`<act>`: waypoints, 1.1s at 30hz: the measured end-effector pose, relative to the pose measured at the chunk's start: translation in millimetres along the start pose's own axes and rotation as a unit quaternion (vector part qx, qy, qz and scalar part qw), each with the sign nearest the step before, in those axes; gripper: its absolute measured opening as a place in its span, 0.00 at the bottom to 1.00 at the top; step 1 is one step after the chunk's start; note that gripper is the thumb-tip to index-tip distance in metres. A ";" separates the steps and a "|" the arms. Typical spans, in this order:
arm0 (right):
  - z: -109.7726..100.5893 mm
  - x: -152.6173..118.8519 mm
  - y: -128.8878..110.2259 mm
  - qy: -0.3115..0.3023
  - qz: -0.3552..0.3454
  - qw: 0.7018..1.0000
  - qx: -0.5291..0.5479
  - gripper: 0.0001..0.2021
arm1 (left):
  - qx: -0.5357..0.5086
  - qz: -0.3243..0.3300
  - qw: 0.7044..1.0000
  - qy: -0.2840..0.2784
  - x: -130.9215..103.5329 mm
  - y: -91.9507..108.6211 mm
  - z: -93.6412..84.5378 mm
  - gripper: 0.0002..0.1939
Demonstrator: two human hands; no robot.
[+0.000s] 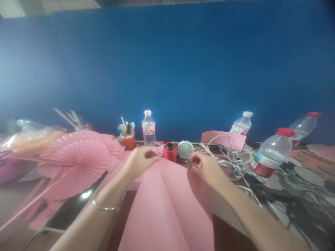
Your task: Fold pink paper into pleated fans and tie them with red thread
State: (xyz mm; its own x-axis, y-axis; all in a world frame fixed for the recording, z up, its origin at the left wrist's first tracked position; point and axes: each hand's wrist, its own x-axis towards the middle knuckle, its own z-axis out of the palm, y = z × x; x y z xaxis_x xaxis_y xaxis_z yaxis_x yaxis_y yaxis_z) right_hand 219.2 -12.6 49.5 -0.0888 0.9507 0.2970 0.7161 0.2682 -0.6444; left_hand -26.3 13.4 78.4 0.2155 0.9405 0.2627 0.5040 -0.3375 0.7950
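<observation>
A large sheet of pink paper (170, 209) stretches toward me, with a crease running down its middle. My left hand (142, 160), a silver bangle on its wrist, pinches the far left corner of the sheet. At the far right corner, the fingers of my right hand (205, 167) are closed on the paper's edge. Just beyond the far edge stand a red and black round object (170, 152) and a small mint-green fan (185, 150). Pleated pink paper fans (75, 160) lie to the left of my left arm.
A dark tablet-like device (75, 209) lies under the fans. Along the blue wall (167, 69) stand a cup of pens (128, 139) and a water bottle (148, 130). Tangled white cables (235, 164), a large red-capped bottle (272, 153) and a curved pink paper piece (222, 138) crowd the right.
</observation>
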 end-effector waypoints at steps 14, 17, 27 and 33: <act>31.0 -14.4 -20.3 -0.062 -0.008 0.975 0.211 0.05 | -0.030 0.017 0.997 -0.076 -19.6 9.3 49.7 0.04; 25.6 -12.4 -19.8 -0.081 0.005 0.978 0.192 0.05 | -0.033 -0.003 0.999 -0.030 -11.9 5.1 38.2 0.04; 7.9 2.9 15.1 -0.101 0.021 0.986 0.133 0.06 | -0.034 0.004 0.998 0.053 10.0 -15.7 -15.2 0.05; -4.6 0.5 -0.5 -0.001 0.008 0.996 0.094 0.08 | -0.011 -0.001 1.000 0.009 8.8 -12.1 -25.7 0.07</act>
State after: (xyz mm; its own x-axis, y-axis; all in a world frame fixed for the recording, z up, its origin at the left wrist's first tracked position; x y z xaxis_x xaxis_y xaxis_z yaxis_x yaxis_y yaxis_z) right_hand 222.0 -13.0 53.1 -0.0803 0.9553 0.2844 0.5748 0.2775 -0.7698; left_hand -52.0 26.7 85.1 0.1991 0.9415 0.2718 0.4863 -0.3357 0.8067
